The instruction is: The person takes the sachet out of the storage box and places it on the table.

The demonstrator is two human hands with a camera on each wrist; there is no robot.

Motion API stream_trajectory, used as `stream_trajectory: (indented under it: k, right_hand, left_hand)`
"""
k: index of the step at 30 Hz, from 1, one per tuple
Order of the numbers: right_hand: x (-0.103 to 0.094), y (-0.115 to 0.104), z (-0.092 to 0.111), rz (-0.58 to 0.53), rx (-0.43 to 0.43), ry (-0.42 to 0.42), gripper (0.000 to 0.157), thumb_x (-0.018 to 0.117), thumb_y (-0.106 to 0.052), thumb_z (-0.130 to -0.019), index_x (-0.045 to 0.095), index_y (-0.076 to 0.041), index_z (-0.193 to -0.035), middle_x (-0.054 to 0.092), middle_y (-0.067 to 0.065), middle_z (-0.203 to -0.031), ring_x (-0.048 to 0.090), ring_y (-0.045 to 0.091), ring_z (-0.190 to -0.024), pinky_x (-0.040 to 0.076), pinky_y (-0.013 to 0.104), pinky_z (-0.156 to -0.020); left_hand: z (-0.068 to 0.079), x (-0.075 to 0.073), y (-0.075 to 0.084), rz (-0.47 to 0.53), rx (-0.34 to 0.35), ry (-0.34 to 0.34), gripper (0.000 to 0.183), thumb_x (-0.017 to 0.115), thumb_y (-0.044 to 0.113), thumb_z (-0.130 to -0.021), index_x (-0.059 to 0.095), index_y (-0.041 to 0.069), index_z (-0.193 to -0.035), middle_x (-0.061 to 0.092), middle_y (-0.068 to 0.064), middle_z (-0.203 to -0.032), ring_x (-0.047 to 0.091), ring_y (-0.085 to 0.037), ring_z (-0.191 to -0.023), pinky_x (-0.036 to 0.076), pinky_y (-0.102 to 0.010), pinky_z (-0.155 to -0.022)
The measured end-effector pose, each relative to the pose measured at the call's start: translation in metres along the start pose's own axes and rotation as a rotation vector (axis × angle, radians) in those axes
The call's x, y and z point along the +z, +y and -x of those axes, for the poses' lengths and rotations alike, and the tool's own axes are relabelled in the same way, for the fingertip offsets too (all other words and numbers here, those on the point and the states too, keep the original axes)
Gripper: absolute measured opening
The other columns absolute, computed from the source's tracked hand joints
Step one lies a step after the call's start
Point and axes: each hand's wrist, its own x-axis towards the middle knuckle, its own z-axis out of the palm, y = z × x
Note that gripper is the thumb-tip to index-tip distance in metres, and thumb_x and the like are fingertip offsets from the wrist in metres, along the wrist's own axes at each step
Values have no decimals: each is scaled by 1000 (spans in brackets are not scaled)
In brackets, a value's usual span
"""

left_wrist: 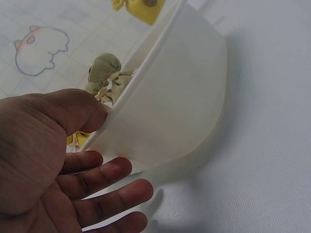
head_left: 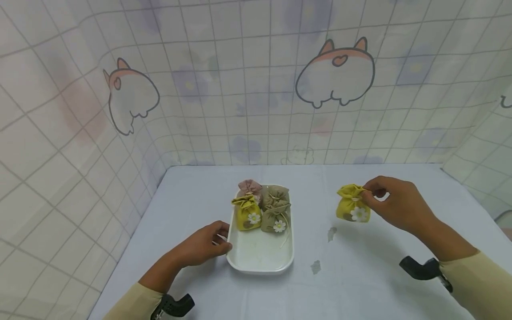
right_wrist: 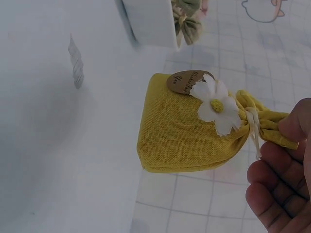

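Note:
My right hand (head_left: 394,202) pinches the gathered neck of a yellow cloth drawstring pouch (right_wrist: 180,126), right of the tray. A white fabric flower and a brown oval tag decorate its front. At the left side of a white tray (head_left: 262,260), my left hand (head_left: 204,244) touches the rim with its thumb, the other fingers loosely extended by the outer wall. Inside the tray's far half sit another yellow pouch (head_left: 245,218), a pink pouch (head_left: 249,186) and two grey-green pouches, one at the back (head_left: 276,195) and one in front (head_left: 272,222).
A white cloth covers the table (head_left: 192,191). Two small grey patches (head_left: 316,267) show on it, right of the tray. Behind and at the sides hangs a gridded curtain (head_left: 256,89) with animal drawings. Dark camera mounts (head_left: 420,268) sit at both wrists.

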Motion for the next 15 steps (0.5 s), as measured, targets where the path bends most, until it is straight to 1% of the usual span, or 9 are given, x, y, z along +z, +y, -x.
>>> stream_trajectory:
  k: [7,15]
  right_hand:
    - [-3,7,5,4,26,-4,7,74,-14,-92,75,-10,-97,70,0,-88,61,23,-84,50,34,-64]
    - [-6,17,11,18,55,-5,7,74,-13,-92,74,-8,-97,70,1,-88,61,25,-85,49,36,-64]
  left_hand:
    - [1,0,0,0,5,1,48,75,23,-95,56,6,-136,64,-4,-123,64,-21,-111,57,-41,-85]
    - [1,1,-1,-2,15,3,48,75,24,-95,56,7,-136,64,-4,-125,64,-22,-111,57,-41,-86]
